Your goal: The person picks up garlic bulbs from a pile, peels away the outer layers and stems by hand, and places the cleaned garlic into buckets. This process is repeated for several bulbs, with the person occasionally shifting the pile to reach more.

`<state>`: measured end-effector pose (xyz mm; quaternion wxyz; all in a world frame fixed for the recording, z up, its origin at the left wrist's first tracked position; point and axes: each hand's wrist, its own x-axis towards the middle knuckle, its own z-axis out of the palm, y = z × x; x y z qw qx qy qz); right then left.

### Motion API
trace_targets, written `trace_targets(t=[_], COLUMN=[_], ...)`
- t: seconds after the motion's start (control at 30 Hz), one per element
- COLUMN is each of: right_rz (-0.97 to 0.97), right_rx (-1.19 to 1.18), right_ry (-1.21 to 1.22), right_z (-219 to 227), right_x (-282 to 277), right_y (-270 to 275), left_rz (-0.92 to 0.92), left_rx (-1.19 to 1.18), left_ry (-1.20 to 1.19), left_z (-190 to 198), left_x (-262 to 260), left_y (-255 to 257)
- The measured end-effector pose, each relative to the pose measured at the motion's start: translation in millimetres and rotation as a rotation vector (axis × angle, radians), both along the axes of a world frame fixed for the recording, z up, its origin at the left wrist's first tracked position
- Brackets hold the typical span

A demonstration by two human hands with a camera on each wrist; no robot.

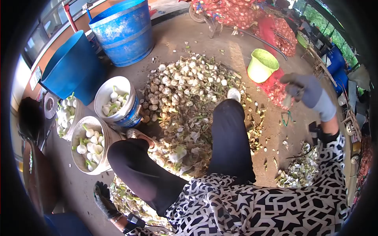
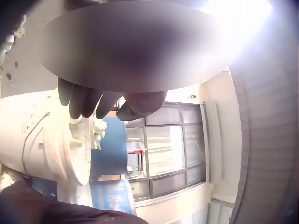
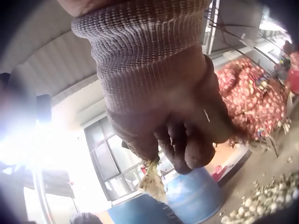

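Note:
My gloved right hand (image 1: 313,94) is raised out to the right, its fingers curled in. In the right wrist view a pale, papery garlic husk (image 3: 153,184), greenish at its top, hangs from the curled fingers (image 3: 180,147). The left hand (image 1: 104,200), in a dark glove, hangs low at the left with its fingers loosely extended and nothing in them. Nearest to it stands a white bucket (image 1: 109,162) of peeled garlic bulbs with short green stems (image 1: 92,146). Between the legs lies a pile of garlic bulbs (image 1: 185,80).
Two more white buckets (image 1: 132,92) with garlic stand at the left, before large blue tubs (image 1: 122,37). A yellow-green bucket (image 1: 262,66) sits on red netting at the right. Leaves and husks (image 1: 193,145) cover the floor around the feet. Red net sacks (image 1: 232,13) are stacked at the back.

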<state>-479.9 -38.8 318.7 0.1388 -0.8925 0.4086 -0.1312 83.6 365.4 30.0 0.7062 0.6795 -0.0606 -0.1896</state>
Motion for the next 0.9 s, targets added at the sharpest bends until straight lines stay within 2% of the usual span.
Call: trace_targets(t=[0.1,0.17,0.2,0.23,0.37,0.47,0.57,0.63,0.67,0.77,0.83,0.9], right_rz=[-0.056,-0.218,-0.194,-0.178,-0.136,-0.09,-0.071,-0.126,-0.118,-0.078,-0.139,-0.122], right_rx=[-0.111,0.067,0.065,0.074,0.165,0.08,0.131,0.288,0.294,0.265,0.359,0.361], right_ry=[-0.003,-0.125,-0.124,-0.125,-0.078,-0.101,-0.189,-0.285,-0.287,-0.261,-0.244,-0.276], right_z=[22,23,20,14,-17,-36,-50,-65,-77,-95,-104,-119], right_x=[-7,-5,-4,-2,-7,-19,-27,-28,-30,-34,-29,-27], right_y=[2,7,6,6,-2,-12,-25,-34,-37,-46,-48,-55], left_rz=[-0.012,-0.026,-0.07,-0.113,-0.158,-0.133,-0.111,-0.102,-0.089,-0.106,-0.112,-0.108], left_rx=[-0.036,-0.06,-0.099,-0.135,0.006,0.052,0.092,0.12,0.099,0.063,0.101,0.026], left_ry=[0.044,0.039,0.011,-0.018,-0.085,-0.114,-0.128,-0.106,-0.093,-0.067,-0.065,-0.02], left_z=[-14,-15,-11,-6,19,34,40,49,51,42,37,23], left_x=[-1,-2,-6,-10,-15,-18,-22,-30,-32,-24,-23,-32], left_y=[-14,-23,-31,-37,-48,-39,-28,-26,-29,-42,-60,-78])
